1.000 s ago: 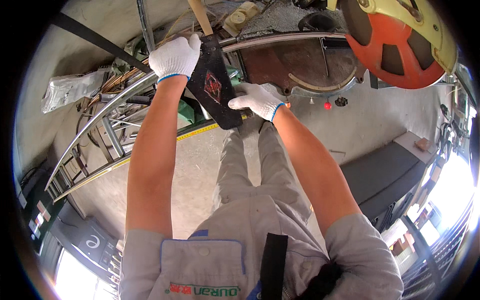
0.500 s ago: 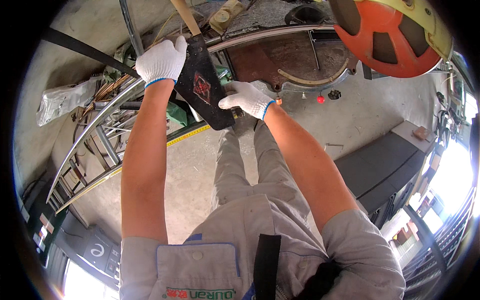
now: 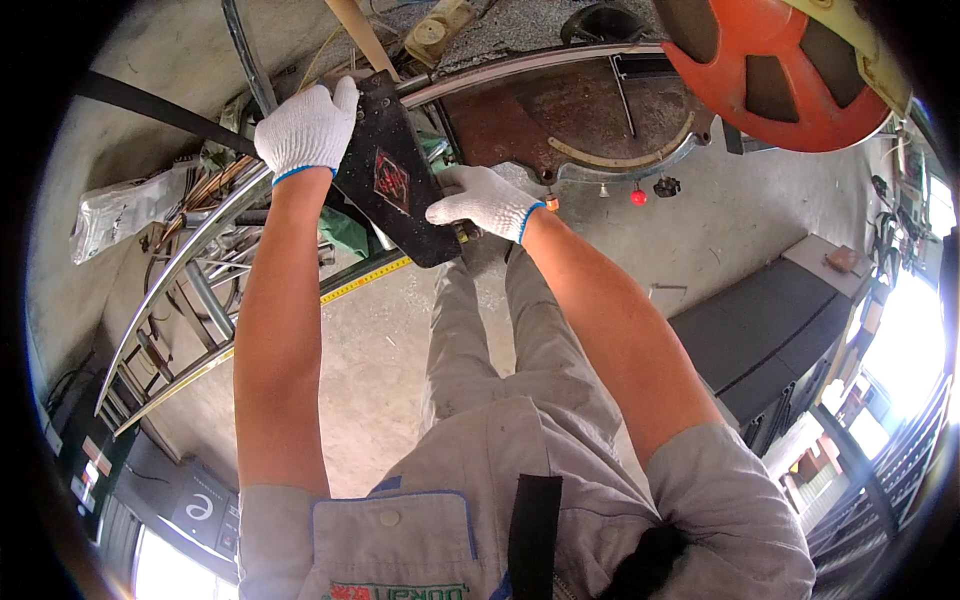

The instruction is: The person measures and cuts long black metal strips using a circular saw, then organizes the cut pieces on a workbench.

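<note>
White-gloved, the left grip [image 3: 305, 130], past ten o'clock, meets the edge of a black plate [image 3: 398, 172] at eleven; whether it clamps, I cannot tell. At twelve, the right grip [image 3: 485, 203] clamps the plate's opposite edge; an orange wheel [image 3: 735, 45] is at two.

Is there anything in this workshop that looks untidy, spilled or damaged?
Mostly clutter: at left, a crumpled plastic bag lies beside jumbled rods, and at top centre grey grit is strewn about. Both look untidy; I see no clear damage.
</note>
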The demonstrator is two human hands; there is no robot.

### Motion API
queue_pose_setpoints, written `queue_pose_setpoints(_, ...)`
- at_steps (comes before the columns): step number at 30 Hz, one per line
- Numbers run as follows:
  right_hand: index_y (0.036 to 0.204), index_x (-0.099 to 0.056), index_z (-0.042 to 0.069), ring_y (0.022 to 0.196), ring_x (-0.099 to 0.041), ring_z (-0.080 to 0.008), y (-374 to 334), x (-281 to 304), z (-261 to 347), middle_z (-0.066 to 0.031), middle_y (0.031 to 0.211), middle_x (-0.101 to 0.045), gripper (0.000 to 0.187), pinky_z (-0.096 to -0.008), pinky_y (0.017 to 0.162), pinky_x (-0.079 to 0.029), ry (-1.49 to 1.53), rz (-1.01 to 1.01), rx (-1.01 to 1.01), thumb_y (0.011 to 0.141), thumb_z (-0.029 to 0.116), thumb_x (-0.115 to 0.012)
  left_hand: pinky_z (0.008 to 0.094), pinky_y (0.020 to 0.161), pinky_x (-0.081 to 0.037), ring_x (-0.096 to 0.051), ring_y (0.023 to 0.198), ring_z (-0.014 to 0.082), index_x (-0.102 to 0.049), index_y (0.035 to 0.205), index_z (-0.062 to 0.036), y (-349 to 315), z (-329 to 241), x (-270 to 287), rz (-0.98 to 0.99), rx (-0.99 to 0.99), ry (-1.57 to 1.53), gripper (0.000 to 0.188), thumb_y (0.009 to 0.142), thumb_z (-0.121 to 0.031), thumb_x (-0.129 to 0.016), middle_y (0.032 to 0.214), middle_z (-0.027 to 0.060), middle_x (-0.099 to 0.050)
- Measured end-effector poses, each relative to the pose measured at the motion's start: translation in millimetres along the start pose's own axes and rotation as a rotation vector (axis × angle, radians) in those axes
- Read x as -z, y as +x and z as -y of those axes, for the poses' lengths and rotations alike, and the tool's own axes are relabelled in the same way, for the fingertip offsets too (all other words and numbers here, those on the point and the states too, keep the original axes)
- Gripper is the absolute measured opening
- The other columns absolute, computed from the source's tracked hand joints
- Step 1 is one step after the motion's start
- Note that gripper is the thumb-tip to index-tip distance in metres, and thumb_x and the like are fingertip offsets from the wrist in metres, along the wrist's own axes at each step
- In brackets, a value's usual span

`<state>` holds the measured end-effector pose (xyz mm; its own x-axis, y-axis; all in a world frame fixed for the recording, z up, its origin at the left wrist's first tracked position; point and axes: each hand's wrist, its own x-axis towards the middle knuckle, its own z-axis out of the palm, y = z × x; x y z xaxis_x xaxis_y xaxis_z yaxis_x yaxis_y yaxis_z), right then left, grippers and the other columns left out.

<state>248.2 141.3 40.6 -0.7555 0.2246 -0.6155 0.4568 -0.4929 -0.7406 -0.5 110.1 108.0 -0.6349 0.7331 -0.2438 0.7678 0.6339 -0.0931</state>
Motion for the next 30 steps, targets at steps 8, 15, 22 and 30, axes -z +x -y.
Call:
queue_pose_setpoints(8, 0.122, -0.067, -0.006, 0.099, -0.068, -0.0185, 3.0, 3.0, -4.6, -0.0133, 0.11, -0.074, 0.052, -0.0319, 0.09, -0.052, -0.071, -0.014, 0.053, 0.077, 0.018, -0.079, 0.052, 0.075, -0.056, -0.072, 0.086, 0.0403, -0.076, 0.091, -0.008, 1.0, -0.9, -0.7, -0.047, -0.008, 0.016, 0.065, 0.098, -0.06, -0.038, 0.089, 0.0227, -0.073)
queue_pose_setpoints(15, 0.122, -0.066, -0.007, 0.099, -0.068, -0.0199, -2.8, -0.4, 2.4, -0.0142, 0.11, -0.073, 0.056, -0.0316, 0.09, -0.052, -0.011, -0.013, 0.017, 0.075, 0.021, -0.08, 0.0496, 0.084, -0.053, -0.069, 0.098, 0.0412, -0.071, 0.105, -0.0076, -7.6, -0.1, 30.2, 0.214, -0.071, -0.005, 0.055, 0.093, -0.056, -0.048, 0.101, 0.0244, -0.071)
queue_pose_setpoints(22, 0.121, -0.066, -0.008, 0.099, -0.068, -0.0197, 3.8, -0.8, -9.9, -0.0146, 0.11, -0.073, 0.056, -0.0316, 0.09, -0.052, 0.008, -0.021, 0.035, 0.075, 0.02, -0.08, 0.0412, 0.088, -0.054, -0.071, 0.1, 0.0333, -0.066, 0.116, -0.0023, 14.7, 79.7, 0.4, -0.262, -0.053, -0.357, 0.038, 0.084, -0.023, -0.066, 0.105, 0.0174, -0.074)
queue_pose_setpoints(30, 0.122, -0.065, -0.009, 0.098, -0.068, -0.0183, 1.7, -1.1, -4.8, -0.0141, 0.11, -0.073, 0.055, -0.031, 0.09, -0.052, 0.013, 0.001, 0.03, 0.076, 0.019, -0.08, 0.0643, 0.098, -0.05, -0.062, 0.1, 0.0406, -0.04, 0.125, -0.0026, 29.4, 25.4, -31.0, -0.142, 0.574, -2.25, 0.027, 0.099, 0.003, -0.035, 0.113, 0.0238, -0.056)
